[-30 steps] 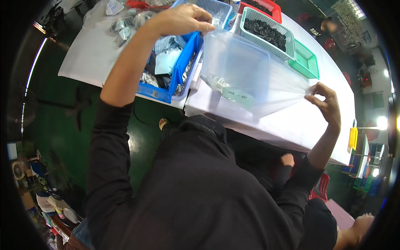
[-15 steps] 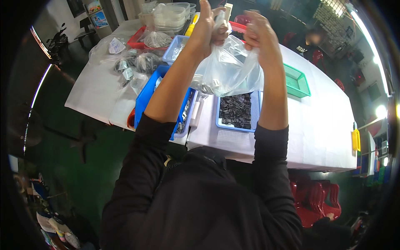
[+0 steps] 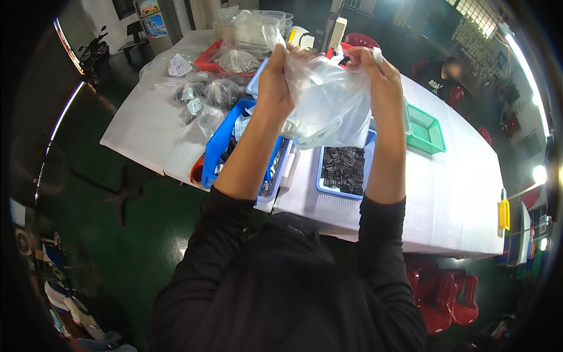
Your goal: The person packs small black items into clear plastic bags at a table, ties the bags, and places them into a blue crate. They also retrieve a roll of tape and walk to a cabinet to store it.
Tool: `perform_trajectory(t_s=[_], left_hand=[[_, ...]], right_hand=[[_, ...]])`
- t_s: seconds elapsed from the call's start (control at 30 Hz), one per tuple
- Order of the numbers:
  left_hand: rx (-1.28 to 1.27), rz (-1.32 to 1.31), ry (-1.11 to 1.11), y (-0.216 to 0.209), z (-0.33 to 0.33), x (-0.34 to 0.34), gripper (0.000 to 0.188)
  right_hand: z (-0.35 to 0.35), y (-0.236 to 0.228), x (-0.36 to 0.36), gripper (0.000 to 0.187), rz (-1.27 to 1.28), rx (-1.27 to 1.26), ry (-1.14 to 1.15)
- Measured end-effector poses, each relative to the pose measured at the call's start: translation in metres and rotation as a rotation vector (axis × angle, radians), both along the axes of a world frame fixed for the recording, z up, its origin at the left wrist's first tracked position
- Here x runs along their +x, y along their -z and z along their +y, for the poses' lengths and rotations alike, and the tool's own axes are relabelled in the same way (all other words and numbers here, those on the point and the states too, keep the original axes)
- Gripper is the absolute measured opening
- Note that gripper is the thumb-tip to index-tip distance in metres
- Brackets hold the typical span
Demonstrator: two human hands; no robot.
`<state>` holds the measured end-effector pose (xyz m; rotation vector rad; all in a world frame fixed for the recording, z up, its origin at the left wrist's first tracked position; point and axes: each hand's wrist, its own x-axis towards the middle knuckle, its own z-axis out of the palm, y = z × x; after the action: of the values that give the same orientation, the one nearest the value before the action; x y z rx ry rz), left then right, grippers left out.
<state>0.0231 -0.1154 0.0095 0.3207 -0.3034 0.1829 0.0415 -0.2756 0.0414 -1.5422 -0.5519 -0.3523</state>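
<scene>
Overhead, both hands are raised above the white table [image 3: 451,193], holding one clear plastic bag [image 3: 328,105] between them. Left hand [image 3: 278,76] is closed on the bag's upper left edge, fingers curled into the film; right hand [image 3: 378,73] is closed on the upper right edge, level with the left. Bag hangs slack and crumpled below the two grips, clear of the table surface, its lower end over the trays. Contents of the bag: cannot tell through the folds and glare. Directly beneath, a light blue tray [image 3: 346,170] holds a layer of small dark parts. To its left, touching or just beside it, a deeper blue bin [image 3: 220,146] contains mixed small items, partly hidden by the left forearm. A green basket [image 3: 425,129] sits on the table to the right of the hands, apart from the blue tray. Farther back on the left, several filled clear bags [image 3: 205,94] lie on the tabletop, and a red tray [image 3: 211,58] holds another. Stacked clear containers [image 3: 258,26] stand at the far end. Red chairs [image 3: 446,299] stand at the near right corner of the table.
</scene>
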Motion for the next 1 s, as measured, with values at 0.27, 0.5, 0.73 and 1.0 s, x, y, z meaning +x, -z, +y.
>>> perform_trajectory(t_s=[0.27, 0.5, 0.73, 1.0], left_hand=[[1.048, 0.224, 0.234, -0.006, 0.032, -0.032, 0.03], [1.469, -0.006, 0.138, -0.007, 0.032, -0.054, 0.031], [1.315, 0.139, 0.259, 0.003, 0.033, -0.054, 0.053], [0.838, 0.155, 0.381, 0.029, 0.066, -0.049, 0.025]], right_hand=[[0.019, -0.011, -0.014, 0.018, -0.034, -0.512, 0.071], [0.074, -0.022, -0.03, 0.025, -0.472, -0.629, -0.444], [0.01, 0.011, -0.004, 0.021, -0.013, -0.505, -0.294], [0.042, 0.031, -0.061, 0.042, -0.513, -0.511, 0.02]])
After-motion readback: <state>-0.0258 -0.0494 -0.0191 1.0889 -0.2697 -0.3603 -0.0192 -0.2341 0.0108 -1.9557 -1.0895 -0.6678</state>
